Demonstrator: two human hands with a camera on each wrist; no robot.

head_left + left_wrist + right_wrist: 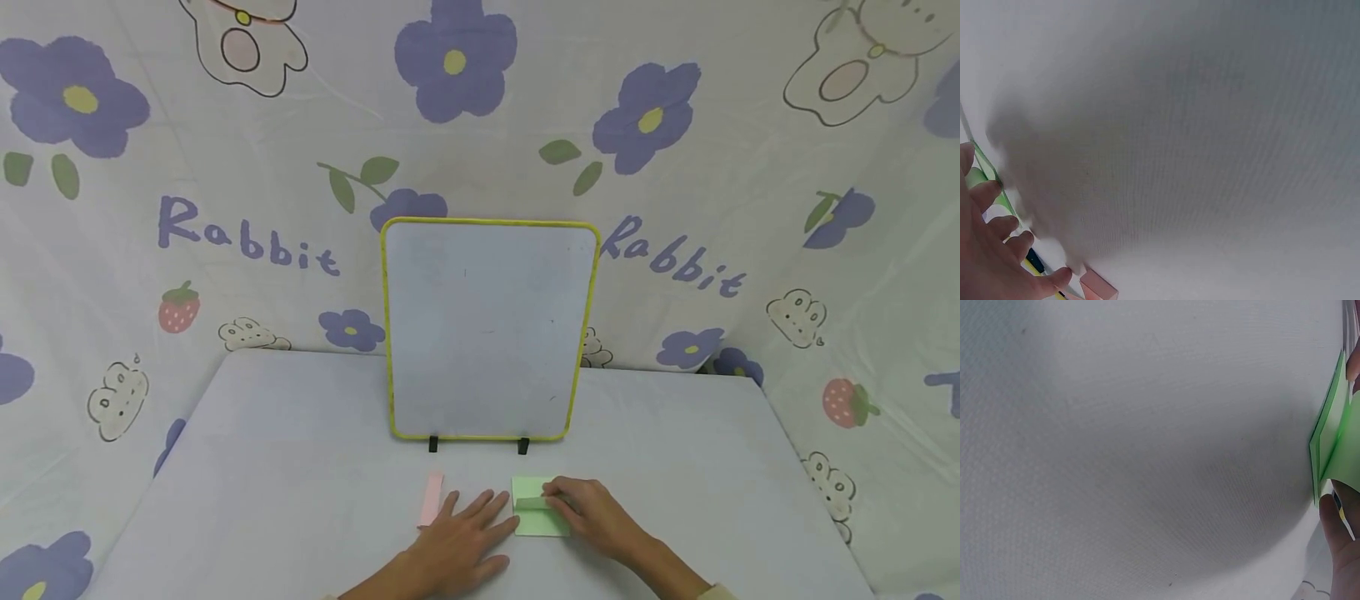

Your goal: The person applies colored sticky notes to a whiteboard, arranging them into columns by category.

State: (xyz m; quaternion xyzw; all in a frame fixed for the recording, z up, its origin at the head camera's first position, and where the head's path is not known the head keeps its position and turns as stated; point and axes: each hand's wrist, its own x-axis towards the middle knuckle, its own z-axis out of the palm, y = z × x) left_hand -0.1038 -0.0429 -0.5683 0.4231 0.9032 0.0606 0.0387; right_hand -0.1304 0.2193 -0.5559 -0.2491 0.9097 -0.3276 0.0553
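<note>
A light green sticky note pad (542,524) lies on the table in front of the whiteboard. My right hand (596,512) pinches the edge of its top sheet (531,503) between thumb and fingers. That sheet curls up and away from the pad, as the right wrist view also shows in the lifted green sheet (1346,453). With fingers spread, my left hand (461,542) rests on the table, its fingertips at the pad's left edge. Beside the left hand's fingers lies a narrow pink paper block (431,500), partly covered at its lower end.
A whiteboard (487,333) with a yellow frame stands upright on small black feet (523,446) behind the pads. The white table (285,467) meets a patterned cloth (517,158) with flowers and rabbits at the back and sides.
</note>
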